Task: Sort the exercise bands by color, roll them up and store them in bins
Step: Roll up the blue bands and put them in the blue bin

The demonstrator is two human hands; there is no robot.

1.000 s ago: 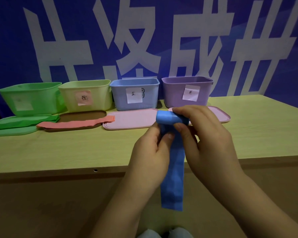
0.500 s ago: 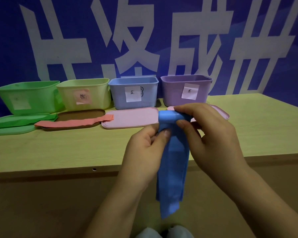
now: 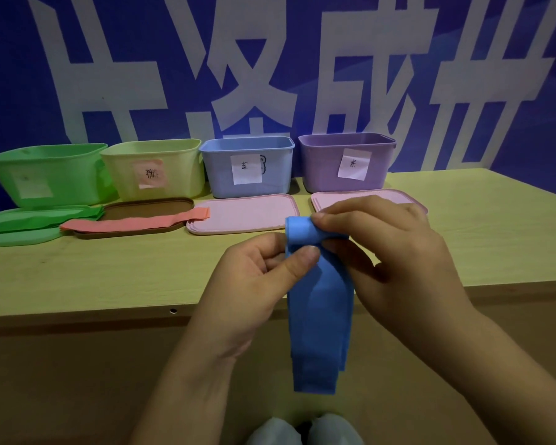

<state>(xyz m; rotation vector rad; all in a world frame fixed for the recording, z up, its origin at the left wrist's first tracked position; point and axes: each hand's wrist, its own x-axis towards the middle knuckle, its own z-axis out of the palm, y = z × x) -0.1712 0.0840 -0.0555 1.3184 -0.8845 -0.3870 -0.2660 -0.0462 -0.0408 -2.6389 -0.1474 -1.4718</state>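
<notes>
A person's two hands hold one blue band above the near edge of a wooden counter. The top of the band is wound into a small roll. The right hand curls its fingers over that roll from the right and grips it. The left hand pinches the band just below the roll, thumb pressed on its front. The loose rest of the band hangs straight down between the wrists, past the counter's edge.

At the back of the counter stand four bins in a row: a green bin, a yellow bin, a blue bin and a purple bin. Four lids lie flat in front of them: one green lid, one brown lid and two pink lids. One green band lies on the green lid, and one red band lies across the brown lid.
</notes>
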